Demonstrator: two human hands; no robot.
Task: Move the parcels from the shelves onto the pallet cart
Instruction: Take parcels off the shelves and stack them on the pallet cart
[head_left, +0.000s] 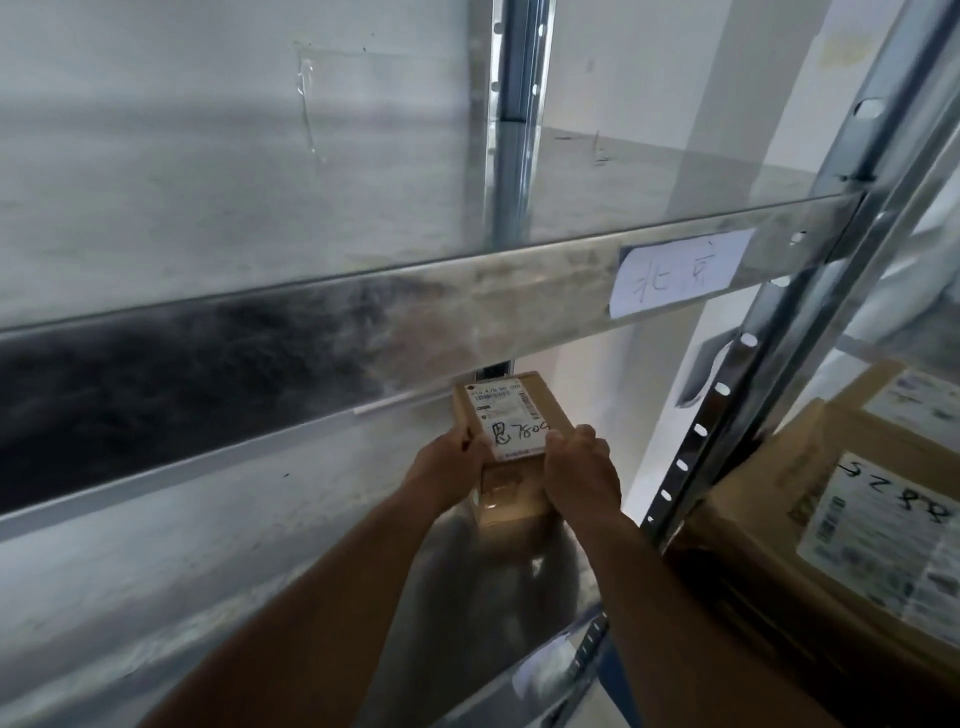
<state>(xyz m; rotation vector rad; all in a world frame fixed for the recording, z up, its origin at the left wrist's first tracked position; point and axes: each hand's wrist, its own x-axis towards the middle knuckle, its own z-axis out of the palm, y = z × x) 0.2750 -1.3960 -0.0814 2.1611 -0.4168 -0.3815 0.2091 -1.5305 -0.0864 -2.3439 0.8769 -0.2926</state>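
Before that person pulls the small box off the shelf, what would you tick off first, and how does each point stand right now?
1. Left hand grips the small cardboard parcel at its near left corner: ok.
2. Right hand grips its near right side: ok.
3. Nothing stacked on the parcel: ok.
4. Headroom under the shelf beam above: ok, a gap shows.
5. Clear of the upright post to the right: ok.
6. Pallet cart ready behind: cannot tell, out of view.
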